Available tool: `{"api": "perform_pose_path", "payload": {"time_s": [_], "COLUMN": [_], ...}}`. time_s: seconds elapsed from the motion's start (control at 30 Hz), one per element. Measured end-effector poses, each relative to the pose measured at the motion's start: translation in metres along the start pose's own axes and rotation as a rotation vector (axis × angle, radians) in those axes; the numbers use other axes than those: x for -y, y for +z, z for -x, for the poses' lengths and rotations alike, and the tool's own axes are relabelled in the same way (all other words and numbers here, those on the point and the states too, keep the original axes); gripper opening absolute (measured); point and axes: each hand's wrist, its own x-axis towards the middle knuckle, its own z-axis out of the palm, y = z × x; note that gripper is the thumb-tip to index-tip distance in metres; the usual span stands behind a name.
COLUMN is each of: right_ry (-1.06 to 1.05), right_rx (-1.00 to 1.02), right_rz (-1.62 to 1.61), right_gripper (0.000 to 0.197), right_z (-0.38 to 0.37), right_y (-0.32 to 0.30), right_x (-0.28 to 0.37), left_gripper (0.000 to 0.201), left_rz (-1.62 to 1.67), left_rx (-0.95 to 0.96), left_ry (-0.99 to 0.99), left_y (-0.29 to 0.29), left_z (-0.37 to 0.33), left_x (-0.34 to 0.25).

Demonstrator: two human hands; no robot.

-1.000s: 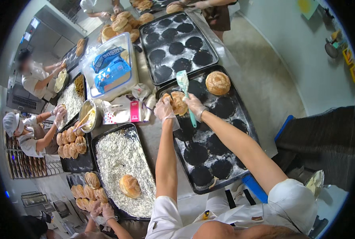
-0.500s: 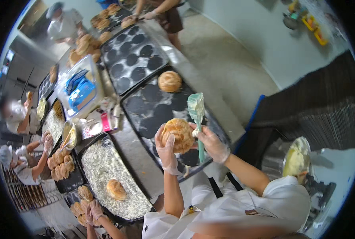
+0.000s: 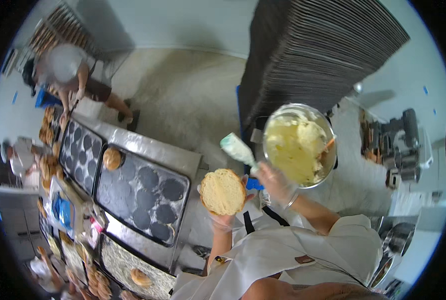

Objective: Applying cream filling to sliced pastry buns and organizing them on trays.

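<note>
In my left hand (image 3: 222, 222) I hold a round bun (image 3: 223, 192), its pale cut face turned up and a golden crust showing round the edge. My fingers wrap it from below and the sides. My right hand (image 3: 277, 186) grips a light green spatula (image 3: 237, 149) by the handle; whitish cream coats its blade, which is tilted up and away from the bun. Both hands wear clear gloves. Just beyond my right hand stands a large metal bowl (image 3: 303, 105) of pale yellow cream (image 3: 295, 150), with an orange handle sticking out at its right.
A dark tray (image 3: 183, 200) with round marks and one bun (image 3: 112, 158) lies on the metal table to the left. Another tray (image 3: 145, 257) holds white shreds and a bun. A tall stack of dark trays (image 3: 328, 55) rises behind the bowl. Several co-workers stand along the table's left side.
I have turned right, away from the table and toward the cream bowl. The bun now shows its cut face instead of its crust. The spatula has swung from upright to tilted left.
</note>
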Motion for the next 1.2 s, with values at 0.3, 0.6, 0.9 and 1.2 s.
{"api": "perform_pose_path", "payload": {"time_s": [0.3, 0.6, 0.9, 1.2], "right_ry": [0.297, 0.129, 0.100, -0.703], "right_rx": [0.418, 0.407, 0.196, -0.182], "right_rz": [0.709, 0.444, -0.146, 0.676], "right_gripper": [0.025, 0.028, 0.030, 0.015], "right_z": [-0.073, -0.088, 0.021, 0.065], "right_y": [-0.054, 0.018, -0.131, -0.169], "right_x": [-0.245, -0.291, -0.188, -0.112], "left_gripper": [0.070, 0.075, 0.063, 0.059], "left_rz": [0.073, -0.122, -0.243, -0.211], "left_rx": [-0.315, -0.260, -0.226, -0.167], "left_ry": [0.064, 0.221, 0.007, -0.087], "left_y": [0.005, 0.012, 0.030, 0.024], "left_z": [-0.003, 0.039, -0.042, -0.068], "left_x": [0.080, 0.087, 0.113, 0.128]}}
